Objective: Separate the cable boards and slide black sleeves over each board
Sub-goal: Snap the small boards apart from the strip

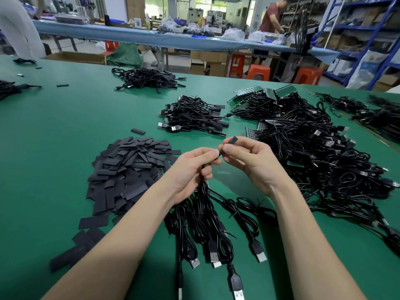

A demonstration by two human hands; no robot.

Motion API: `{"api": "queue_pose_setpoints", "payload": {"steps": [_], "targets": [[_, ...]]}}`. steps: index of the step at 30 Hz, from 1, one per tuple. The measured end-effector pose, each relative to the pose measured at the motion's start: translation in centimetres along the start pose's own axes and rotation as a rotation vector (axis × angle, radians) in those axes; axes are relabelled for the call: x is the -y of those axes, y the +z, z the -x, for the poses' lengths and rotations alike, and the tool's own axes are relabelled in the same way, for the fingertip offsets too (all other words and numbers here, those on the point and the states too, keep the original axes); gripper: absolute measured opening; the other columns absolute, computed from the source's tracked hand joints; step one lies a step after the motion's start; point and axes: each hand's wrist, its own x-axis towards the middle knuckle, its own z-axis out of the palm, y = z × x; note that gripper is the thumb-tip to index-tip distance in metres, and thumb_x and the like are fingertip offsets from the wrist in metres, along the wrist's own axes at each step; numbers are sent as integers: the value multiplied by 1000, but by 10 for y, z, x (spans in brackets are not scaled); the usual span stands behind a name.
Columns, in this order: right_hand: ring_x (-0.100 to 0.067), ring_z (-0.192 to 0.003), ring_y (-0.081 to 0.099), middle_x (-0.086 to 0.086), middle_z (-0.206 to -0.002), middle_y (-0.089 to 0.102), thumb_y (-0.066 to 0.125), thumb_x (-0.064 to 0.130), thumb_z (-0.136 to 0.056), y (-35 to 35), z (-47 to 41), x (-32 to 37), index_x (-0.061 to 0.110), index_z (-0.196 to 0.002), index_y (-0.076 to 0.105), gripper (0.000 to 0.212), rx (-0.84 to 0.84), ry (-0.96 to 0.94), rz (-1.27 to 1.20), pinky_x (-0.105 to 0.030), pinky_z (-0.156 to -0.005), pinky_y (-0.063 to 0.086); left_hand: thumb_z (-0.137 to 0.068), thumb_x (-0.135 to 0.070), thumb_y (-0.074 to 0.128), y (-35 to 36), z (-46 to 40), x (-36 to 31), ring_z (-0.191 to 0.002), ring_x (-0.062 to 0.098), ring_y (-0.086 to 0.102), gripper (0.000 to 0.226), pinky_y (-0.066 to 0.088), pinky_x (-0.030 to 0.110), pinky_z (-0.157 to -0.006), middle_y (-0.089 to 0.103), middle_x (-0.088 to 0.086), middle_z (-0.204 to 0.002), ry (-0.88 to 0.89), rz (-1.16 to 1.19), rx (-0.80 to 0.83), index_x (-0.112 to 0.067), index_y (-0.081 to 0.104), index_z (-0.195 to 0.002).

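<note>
My left hand (pixel 192 167) grips a bundle of black USB cables (pixel 207 224) whose plugs trail toward me on the green table (pixel 54 148). A small strip of boards shows just under its fingers. My right hand (pixel 249 161) pinches a black sleeve (pixel 233 140) between thumb and fingertips, right against the left fingertips. Whatever board end lies inside the sleeve is hidden. A heap of flat black sleeves (pixel 129 167) lies to the left of my hands.
A big pile of cables with joined green boards (pixel 303 137) lies to the right. Sleeved cables (pixel 194 118) are heaped beyond my hands, another heap (pixel 149 80) farther back. A person (pixel 272 16) works at a far bench; orange stools (pixel 258 72) stand behind the table.
</note>
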Motion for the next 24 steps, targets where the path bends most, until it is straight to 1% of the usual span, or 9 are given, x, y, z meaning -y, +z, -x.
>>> {"api": "queue_pose_setpoints", "payload": {"steps": [3, 5, 7, 12, 15, 17, 19, 21, 24], "targets": [[-13, -77, 69, -9, -88, 75, 80, 17, -70, 0, -2, -4, 13, -81, 79, 11, -77, 10, -78, -19, -75, 56, -94, -11, 65, 3, 0, 2, -55, 9, 51, 2, 48, 19, -58, 67, 0, -76, 66, 16, -61, -13, 65, -93], [-12, -79, 69, -8, -88, 75, 80, 18, -70, 0, -4, -5, 12, -78, 80, 10, -105, 24, -89, -18, -75, 56, -91, -5, 68, 3, 0, 3, -59, 11, 54, 9, 50, 20, -61, 65, 2, -78, 133, -23, -95, -14, 66, -91], [-12, -79, 70, -8, -88, 75, 80, 18, -70, -1, -4, -5, 12, -78, 80, 10, -106, 34, -82, -17, -74, 56, -88, -1, 72, 4, 1, 4, -60, 11, 57, 12, 51, 20, -62, 66, 0, -78, 180, -102, -124, -13, 69, -90], [-11, -76, 70, -9, -86, 75, 80, 17, -71, -1, -5, -8, 9, -79, 79, 12, -143, 41, -97, -17, -73, 56, -85, -2, 77, 4, 1, 7, -61, 7, 63, 12, 52, 17, -64, 72, -3, -73, 243, -225, -198, -14, 75, -86], [-10, -72, 69, -8, -85, 75, 77, 10, -81, 2, -6, -11, 6, -81, 78, 4, -178, 49, -97, -17, -73, 56, -84, -4, 79, 3, 2, 7, -62, 6, 64, 17, 52, 15, -65, 73, -4, -70, 295, -292, -221, -20, 77, -79], [-10, -72, 69, -8, -85, 76, 75, 7, -85, 5, -7, -14, 6, -80, 78, 6, -185, 49, -102, -17, -72, 56, -83, -5, 80, 2, 1, 7, -62, 6, 65, 21, 53, 16, -66, 74, -3, -70, 320, -311, -229, -23, 79, -73], [-10, -73, 69, -9, -85, 76, 77, 10, -80, 6, -7, -14, 7, -78, 78, 4, -173, 54, -111, -17, -72, 56, -81, -6, 81, 1, 2, 7, -62, 7, 65, 23, 53, 17, -66, 74, -3, -70, 334, -326, -227, -26, 80, -72], [-10, -74, 69, -9, -86, 76, 79, 16, -73, 4, -7, -14, 7, -77, 79, 10, -154, 58, -123, -17, -72, 56, -81, -7, 82, 1, 3, 7, -62, 7, 65, 21, 53, 17, -66, 75, -1, -72, 337, -330, -214, -26, 81, -73], [-10, -75, 69, -9, -87, 76, 80, 19, -70, 1, -6, -13, 8, -78, 80, 14, -119, 70, -116, -17, -72, 56, -80, -7, 83, 1, 4, 7, -63, 8, 65, 17, 53, 17, -66, 76, 1, -74, 326, -318, -189, -23, 82, -76]]}}
